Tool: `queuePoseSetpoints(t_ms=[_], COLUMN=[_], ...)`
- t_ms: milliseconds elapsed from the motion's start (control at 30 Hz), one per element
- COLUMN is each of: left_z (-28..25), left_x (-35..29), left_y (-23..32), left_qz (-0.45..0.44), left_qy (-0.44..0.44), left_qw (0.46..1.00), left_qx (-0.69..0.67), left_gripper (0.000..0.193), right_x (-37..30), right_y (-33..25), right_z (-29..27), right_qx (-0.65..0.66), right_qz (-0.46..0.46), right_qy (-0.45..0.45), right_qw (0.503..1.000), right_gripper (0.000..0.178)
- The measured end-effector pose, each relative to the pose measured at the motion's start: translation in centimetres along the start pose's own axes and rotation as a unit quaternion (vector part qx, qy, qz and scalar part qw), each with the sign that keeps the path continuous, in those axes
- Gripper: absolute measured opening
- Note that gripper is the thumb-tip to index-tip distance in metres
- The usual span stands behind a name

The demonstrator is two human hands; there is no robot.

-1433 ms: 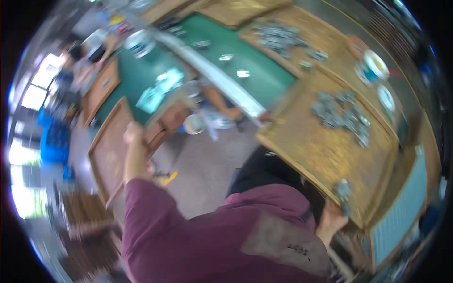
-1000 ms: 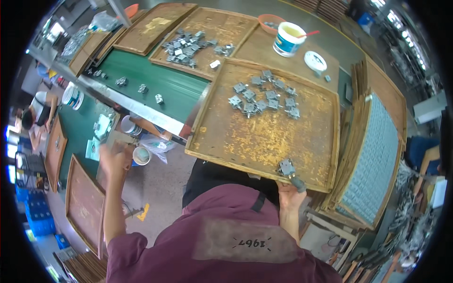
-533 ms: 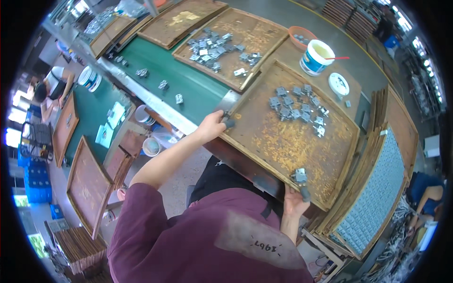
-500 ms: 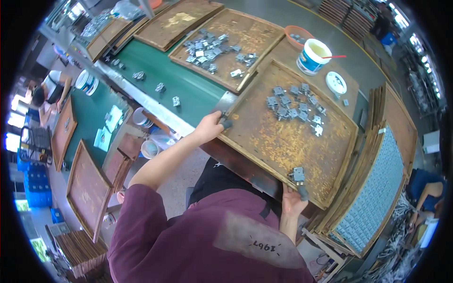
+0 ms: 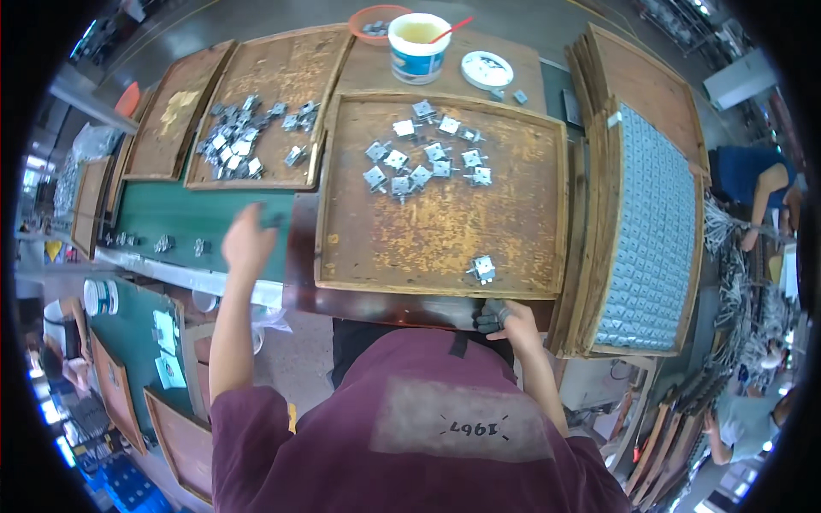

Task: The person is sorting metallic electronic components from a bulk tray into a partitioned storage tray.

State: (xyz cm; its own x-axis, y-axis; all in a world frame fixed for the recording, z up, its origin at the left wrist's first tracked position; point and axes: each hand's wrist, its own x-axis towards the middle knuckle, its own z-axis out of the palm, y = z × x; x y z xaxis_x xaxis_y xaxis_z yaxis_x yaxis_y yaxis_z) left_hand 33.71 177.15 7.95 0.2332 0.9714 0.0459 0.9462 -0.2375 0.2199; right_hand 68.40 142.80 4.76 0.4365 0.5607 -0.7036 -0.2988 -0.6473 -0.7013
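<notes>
A shallow wooden tray (image 5: 445,244) with a worn, yellow-flecked bottom lies in front of me. Several small square metal parts with pins, like small switches, are spread over its far half, and a single metal part (image 5: 482,268) sits near its front right corner. My left hand (image 5: 248,244), a little blurred, hovers over the green conveyor belt (image 5: 184,224) left of the tray. Its fingers are apart and nothing shows in them. At the tray's front edge, my right hand (image 5: 510,324) has loosely spread fingers with dark grey finger covers; no held thing shows.
A second tray (image 5: 299,73) with heaped metal parts stands beyond the belt. A white-blue bucket (image 5: 418,51) of pale paste, its lid (image 5: 487,70) and an orange bowl (image 5: 380,17) stand at the back. Stacked trays (image 5: 605,329) of metal parts rise at right. Other people work on both sides.
My left hand has let go of the tray's left edge and moved out over the belt. My right hand has come off the front edge. The tray now lies squarer to me; the view has turned.
</notes>
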Motion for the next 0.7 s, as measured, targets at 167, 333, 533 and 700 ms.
queuePoseSetpoints(t_ms=[167,333,533,700], left_z=[2.1,7.5,4.7,5.0], left_x=[-0.4,-1.4,-1.4,-3.8], left_y=[-9.3,-13.9,2.2,17.9], left_qz=[-0.205,-0.215,0.019,0.362], left_qy=[-0.057,-0.059,0.154,-0.105], left_qw=[0.961,0.971,0.967,0.896], left_qx=[0.176,0.088,-0.203,-0.234], left_gripper=[0.068,0.055,0.034,0.023], right_x=[-8.6,-11.3,-1.6,6.8], right_y=[-5.9,-17.1,-22.5,-25.7], right_z=[-1.5,-9.5,-28.5,-41.4], right_qx=[-0.120,-0.350,-0.101,-0.229], right_qz=[-0.136,-0.328,-0.323,-0.235], right_qy=[-0.102,0.101,0.373,0.533], right_qw=[0.978,0.872,0.864,0.780], right_gripper=[0.023,0.021,0.026,0.038])
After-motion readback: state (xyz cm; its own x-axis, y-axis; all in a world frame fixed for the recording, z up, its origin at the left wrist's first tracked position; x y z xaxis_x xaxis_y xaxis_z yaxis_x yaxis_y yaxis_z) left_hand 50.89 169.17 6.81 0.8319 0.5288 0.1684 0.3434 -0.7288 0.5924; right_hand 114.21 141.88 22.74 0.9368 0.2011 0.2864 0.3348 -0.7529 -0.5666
